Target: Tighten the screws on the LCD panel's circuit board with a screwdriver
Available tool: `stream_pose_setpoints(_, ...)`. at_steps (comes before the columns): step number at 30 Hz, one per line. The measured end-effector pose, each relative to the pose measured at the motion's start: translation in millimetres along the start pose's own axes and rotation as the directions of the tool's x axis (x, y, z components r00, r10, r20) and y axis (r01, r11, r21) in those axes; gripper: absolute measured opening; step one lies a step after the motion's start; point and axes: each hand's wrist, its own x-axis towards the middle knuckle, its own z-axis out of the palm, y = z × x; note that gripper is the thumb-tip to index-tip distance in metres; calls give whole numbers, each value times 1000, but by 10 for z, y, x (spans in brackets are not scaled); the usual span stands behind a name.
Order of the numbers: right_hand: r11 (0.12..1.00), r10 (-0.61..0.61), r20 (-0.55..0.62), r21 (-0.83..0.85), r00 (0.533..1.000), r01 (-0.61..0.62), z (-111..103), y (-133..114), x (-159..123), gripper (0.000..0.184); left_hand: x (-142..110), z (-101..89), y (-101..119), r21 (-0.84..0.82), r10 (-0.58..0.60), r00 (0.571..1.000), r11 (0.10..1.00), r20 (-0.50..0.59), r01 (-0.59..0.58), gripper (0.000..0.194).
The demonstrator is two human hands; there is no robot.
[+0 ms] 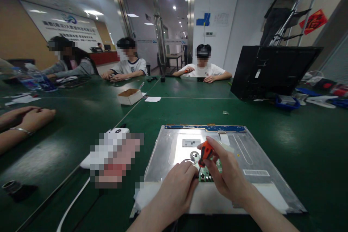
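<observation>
A silver metal display panel [252,152] lies back up on the green table [312,145] in front of me. A blue strip board [206,128] runs along its far edge. A small green circuit board [205,175] sits near the panel's middle. My right hand [228,174] is closed round an orange-handled screwdriver [206,151], with its tip down on the green board. My left hand [178,185] rests curled on the panel beside that board, fingers at the screwdriver's tip.
A black monitor [272,70] stands at the right. A small open cardboard box [129,96] and a white paper slip [152,99] lie further back. Three people sit along the far side. Another person's hands [25,117] rest at the left. A ladder [293,14] stands behind the monitor.
</observation>
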Motion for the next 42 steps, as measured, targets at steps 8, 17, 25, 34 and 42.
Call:
stream_pose_setpoints(8,999,-5,14,46,1000,5,8,-30,37,55,19,17,-22,21,-38,998,999,45,37,16)
stream_pose_setpoints(17,997,72,-87,31,994,-70,112,48,-87,55,35,-6,-5,24,-73,996,997,60,72,16)
stream_pose_setpoints(25,998,47,-13,44,999,-46,30,-6,0,57,39,11,-18,17,-84,995,996,46,83,12)
stream_pose_setpoints(34,997,75,56,-10,996,-75,10,-30,8,64,31,-15,6,-15,-32,999,999,15,32,13)
stream_pose_setpoints(42,997,71,63,-16,995,-70,-11,-54,1,65,24,30,-21,32,-50,999,998,2,50,15)
